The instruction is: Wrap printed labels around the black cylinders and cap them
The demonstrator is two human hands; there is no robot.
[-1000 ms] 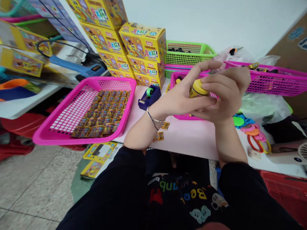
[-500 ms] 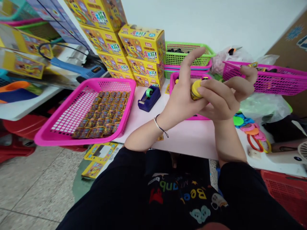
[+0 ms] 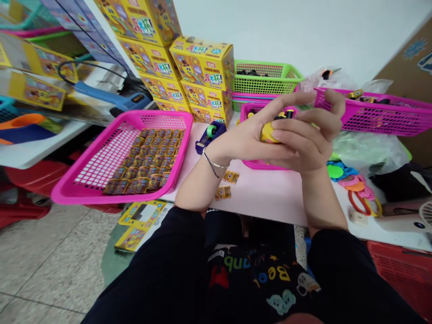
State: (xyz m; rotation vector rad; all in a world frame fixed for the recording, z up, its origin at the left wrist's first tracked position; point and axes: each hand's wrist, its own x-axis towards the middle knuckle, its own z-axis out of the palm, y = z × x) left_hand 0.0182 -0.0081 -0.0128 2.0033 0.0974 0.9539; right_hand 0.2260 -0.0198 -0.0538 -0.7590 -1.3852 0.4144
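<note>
A small yellow cup-like piece [image 3: 267,133] is held between both hands above the table. My left hand [image 3: 248,139] is curled around its lower left side, palm turned up, with the index finger stretched out over the top. Pressed against its right side are the fingers of my right hand [image 3: 303,139], the other fingers bent and raised. Part of the piece is hidden by the fingers. Just behind the hands stands a pink basket [image 3: 249,163] with yellow and black parts in it. Two small printed yellow packets or cards [image 3: 231,177] lie on the table below my left wrist.
A large pink basket [image 3: 72,173] at left holds rows of small wrapped cups [image 3: 145,162]. Beside it are a blue tape dispenser [image 3: 211,135] and stacked yellow boxes [image 3: 202,67]. A green basket [image 3: 270,81] and another magenta basket [image 3: 388,110] stand behind. A fan [image 3: 410,213] lies at right.
Both hands have shifted slightly and turned around the yellow piece. My left index finger has swung down to the right, and my left forearm has moved, uncovering the small packets on the table.
</note>
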